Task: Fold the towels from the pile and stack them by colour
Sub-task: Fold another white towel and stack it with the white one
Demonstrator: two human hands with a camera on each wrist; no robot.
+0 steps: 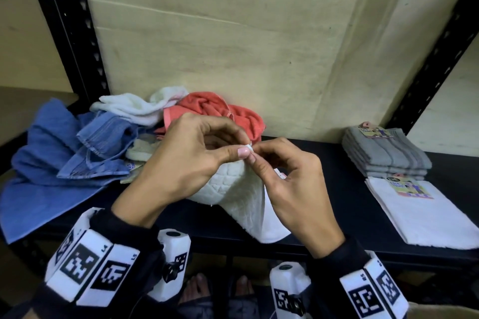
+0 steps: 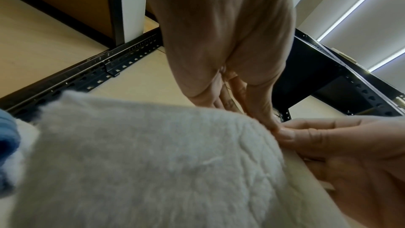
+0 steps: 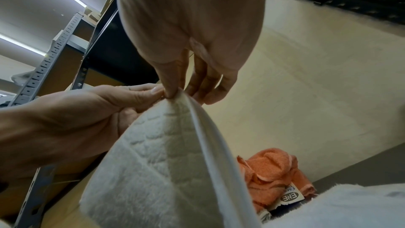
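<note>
A white towel (image 1: 241,191) with a quilted pattern hangs from both hands over the black shelf (image 1: 324,197). My left hand (image 1: 239,149) pinches its top corner between thumb and forefinger. My right hand (image 1: 255,154) pinches the same corner right beside it, fingertips touching. The towel (image 2: 142,162) fills the lower left wrist view; in the right wrist view the towel (image 3: 162,153) drapes down from the pinch. The loose pile behind holds a blue towel (image 1: 51,153), a white towel (image 1: 140,106) and a coral towel (image 1: 220,111). A folded grey stack (image 1: 386,155) and a folded white towel (image 1: 425,215) lie at the right.
Black slotted shelf posts (image 1: 67,26) rise at both sides, with a beige wall behind. The shelf's front edge runs just under my wrists. A coral towel (image 3: 276,171) with a label lies below in the right wrist view.
</note>
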